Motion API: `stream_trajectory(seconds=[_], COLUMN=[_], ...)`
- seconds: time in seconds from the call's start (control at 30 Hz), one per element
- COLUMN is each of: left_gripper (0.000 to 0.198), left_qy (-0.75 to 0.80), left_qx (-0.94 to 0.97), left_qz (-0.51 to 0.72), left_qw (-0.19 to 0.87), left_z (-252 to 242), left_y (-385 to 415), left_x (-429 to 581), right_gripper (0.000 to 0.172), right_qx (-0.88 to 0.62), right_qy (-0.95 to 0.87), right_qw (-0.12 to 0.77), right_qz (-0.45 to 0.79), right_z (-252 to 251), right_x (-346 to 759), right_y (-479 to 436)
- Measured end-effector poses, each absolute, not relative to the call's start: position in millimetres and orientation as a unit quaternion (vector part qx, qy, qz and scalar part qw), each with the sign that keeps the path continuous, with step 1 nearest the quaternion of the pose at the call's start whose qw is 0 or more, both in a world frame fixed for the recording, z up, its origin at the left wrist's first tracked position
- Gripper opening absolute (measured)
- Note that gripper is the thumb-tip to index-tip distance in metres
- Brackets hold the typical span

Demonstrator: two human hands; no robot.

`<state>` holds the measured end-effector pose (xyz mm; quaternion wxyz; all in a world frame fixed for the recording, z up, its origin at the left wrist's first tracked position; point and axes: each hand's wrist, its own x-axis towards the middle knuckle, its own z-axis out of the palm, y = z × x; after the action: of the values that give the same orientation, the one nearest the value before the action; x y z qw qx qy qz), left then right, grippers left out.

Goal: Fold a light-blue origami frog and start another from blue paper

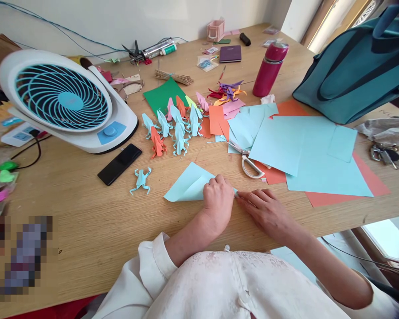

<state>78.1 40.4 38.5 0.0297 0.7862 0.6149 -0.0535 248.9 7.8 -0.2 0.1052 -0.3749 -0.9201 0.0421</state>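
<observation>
A light blue sheet of paper [188, 184], folded over into a pointed shape, lies on the table in front of me. My left hand [218, 201] is curled into a fist and presses on its right part, hiding some of it. At the narrow right tip, the fingers of my right hand [266, 212] close on the paper's end. Left of the sheet sits a light blue origami frog [141, 180]. Behind it stands a group of folded paper frogs, among them a blue one [180, 138] and an orange one [157, 142]. White-handled scissors [252, 167] rest right of the sheet.
Blue paper sheets [329, 177] overlap orange ones at the right. A black phone [119, 164] and a white fan [119, 124] are at the left. Farther back are a green sheet [159, 95], a magenta bottle [270, 71] and a teal bag [355, 84]. Keys [387, 156] lie far right.
</observation>
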Motion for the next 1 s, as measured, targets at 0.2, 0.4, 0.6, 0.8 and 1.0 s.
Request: stream_trajectory(seconds=[0.2, 0.4, 0.6, 0.8, 1.0], left_gripper=[0.016, 0.021, 0.009, 0.020, 0.030], left_qy=[0.610, 0.614, 0.589, 0.579, 0.565], left_qx=[0.788, 0.786, 0.807, 0.813, 0.819], left_qz=[-0.070, -0.069, -0.036, 0.008, 0.055], left_qw=[0.043, 0.030, 0.035, 0.063, 0.086], left_z=[43.0, 41.3, 35.7, 30.8, 21.7], left_y=[41.9, 42.8, 39.9, 35.8, 31.2], left_x=[77.5, 73.6, 60.9, 48.4, 36.5], right_gripper=[0.032, 0.028, 0.023, 0.026, 0.037], right_qx=[-0.379, -0.414, -0.426, -0.402, -0.407], right_qy=[-0.916, -0.864, -0.822, -0.848, -0.865], right_qw=[0.115, 0.214, 0.275, 0.247, 0.206], right_qz=[0.053, 0.190, 0.258, 0.242, 0.210], right_z=[6.3, 10.7, -1.8, -6.9, -6.9], right_x=[244.2, 223.7, 206.4, 204.7, 201.3], right_y=[9.0, 25.5, 48.4, 53.3, 53.1])
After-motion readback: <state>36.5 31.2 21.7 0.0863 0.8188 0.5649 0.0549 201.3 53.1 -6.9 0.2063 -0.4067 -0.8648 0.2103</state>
